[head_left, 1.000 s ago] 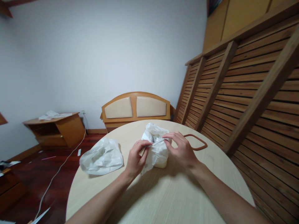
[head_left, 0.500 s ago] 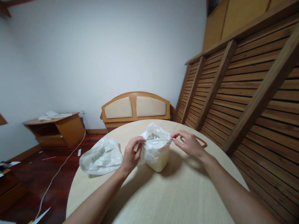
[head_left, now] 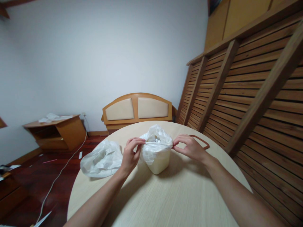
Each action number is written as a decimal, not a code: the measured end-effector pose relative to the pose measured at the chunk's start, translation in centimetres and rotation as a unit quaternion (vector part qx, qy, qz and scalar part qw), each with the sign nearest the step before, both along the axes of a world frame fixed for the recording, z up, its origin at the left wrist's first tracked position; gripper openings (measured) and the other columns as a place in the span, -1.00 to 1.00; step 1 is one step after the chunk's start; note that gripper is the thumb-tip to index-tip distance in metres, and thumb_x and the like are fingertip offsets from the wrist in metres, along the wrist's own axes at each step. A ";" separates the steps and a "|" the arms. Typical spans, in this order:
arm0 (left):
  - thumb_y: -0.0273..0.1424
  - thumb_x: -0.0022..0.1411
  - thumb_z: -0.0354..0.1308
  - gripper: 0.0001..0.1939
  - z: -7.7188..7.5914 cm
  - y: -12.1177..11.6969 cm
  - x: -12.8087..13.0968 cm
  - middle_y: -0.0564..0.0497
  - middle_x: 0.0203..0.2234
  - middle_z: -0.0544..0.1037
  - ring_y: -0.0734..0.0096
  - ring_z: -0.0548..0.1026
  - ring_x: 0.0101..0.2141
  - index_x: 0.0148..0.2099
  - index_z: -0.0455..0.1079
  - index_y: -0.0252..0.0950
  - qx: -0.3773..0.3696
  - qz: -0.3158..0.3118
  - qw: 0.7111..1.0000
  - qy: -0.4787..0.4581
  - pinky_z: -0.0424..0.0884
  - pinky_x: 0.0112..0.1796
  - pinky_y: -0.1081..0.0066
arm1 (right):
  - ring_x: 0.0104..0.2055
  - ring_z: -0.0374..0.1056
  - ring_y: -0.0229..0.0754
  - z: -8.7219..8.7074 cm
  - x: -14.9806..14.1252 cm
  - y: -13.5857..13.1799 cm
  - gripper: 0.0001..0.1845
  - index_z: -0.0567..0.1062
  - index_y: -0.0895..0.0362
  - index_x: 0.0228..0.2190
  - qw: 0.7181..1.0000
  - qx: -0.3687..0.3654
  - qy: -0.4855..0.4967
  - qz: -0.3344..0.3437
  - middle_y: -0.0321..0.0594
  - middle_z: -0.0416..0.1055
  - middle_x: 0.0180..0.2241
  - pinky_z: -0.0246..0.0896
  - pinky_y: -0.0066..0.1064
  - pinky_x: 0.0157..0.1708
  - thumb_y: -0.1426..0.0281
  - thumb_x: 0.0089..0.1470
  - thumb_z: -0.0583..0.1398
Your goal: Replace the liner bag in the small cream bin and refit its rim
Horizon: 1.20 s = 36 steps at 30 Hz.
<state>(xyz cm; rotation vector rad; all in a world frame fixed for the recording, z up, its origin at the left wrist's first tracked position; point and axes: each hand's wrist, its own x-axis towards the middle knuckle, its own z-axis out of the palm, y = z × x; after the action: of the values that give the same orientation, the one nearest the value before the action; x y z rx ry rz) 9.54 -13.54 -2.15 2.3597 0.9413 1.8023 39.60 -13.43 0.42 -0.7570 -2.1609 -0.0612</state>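
The cream container (head_left: 159, 165) stands upright on the round table (head_left: 189, 198), mouth to the ceiling, narrower base down, one rounded corner aimed back at the wearer. Its axis runs vertical; whether height beats width, I cannot tell. Over that mouth sits the white plastic bag (head_left: 156, 152), opening upward too, its back edge peaking at the far side, its front edge pulled into a near-level line running left to right! A silvery patch (head_left: 157, 139) gleams down inside the opening.

Position now: container and bag sit squarely between the two hands, one at each side of the rim, with the body of the container hanging below the level of the fingertips. Left hand (head_left: 132, 155), thumb and forefinger together, nipping the bag at the left end of that tight line. Right hand (head_left: 189, 148), fingertips together as well, pinching the bag at the right corner, with a round gap showing between curled forefinger and thumb. Just beyond the right hand lies a brown frame (head_left: 208, 146), partly hidden; over on the left, near the left hand, a second white bag (head_left: 103, 160) lies crumpled on the tabletop
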 end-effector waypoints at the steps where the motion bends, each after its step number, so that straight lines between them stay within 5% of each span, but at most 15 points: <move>1: -0.49 0.36 0.10 -0.82 0.0 0.0 0.0 -0.04 -0.22 0.65 0.26 0.51 -0.12 -0.18 0.52 -0.20 -0.001 0.000 1.000 -0.001 0.44 -0.05 0.21 | -0.34 0.48 -0.19 0.0 0.0 -0.1 -0.92 0.52 0.09 -0.43 1.000 0.000 0.002 0.000 -0.28 0.57 -0.41 0.32 -0.32 -0.23 0.48 0.10 0.27; 12: -0.51 0.35 0.10 -0.82 -0.1 0.0 0.1 -0.04 -0.21 0.64 0.27 0.53 -0.12 -0.18 0.51 -0.21 0.004 0.000 1.000 -0.003 0.45 -0.05 0.22 | -0.45 0.40 -0.23 1.0 -0.8 -1.2 -0.89 0.56 0.08 -0.35 0.998 0.049 0.037 0.018 -0.31 0.51 -0.49 0.28 -0.35 -0.35 0.33 0.21 0.26; 36: -0.52 0.33 0.07 -0.80 0.3 -0.6 0.4 -0.04 -0.19 0.63 0.25 0.52 -0.10 -0.15 0.51 -0.21 0.000 0.009 1.000 0.010 0.44 -0.04 0.19 | -0.47 0.43 -0.24 0.8 -0.8 -0.9 -0.97 0.56 0.07 -0.36 0.997 0.076 -0.012 0.031 -0.31 0.53 -0.49 0.27 -0.39 -0.39 0.42 0.14 0.28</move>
<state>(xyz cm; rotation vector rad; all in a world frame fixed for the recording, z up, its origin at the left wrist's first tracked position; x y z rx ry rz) 9.95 -14.15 -1.88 2.3824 0.9674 1.7883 38.80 -14.34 1.25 -0.6047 -2.1724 -0.1997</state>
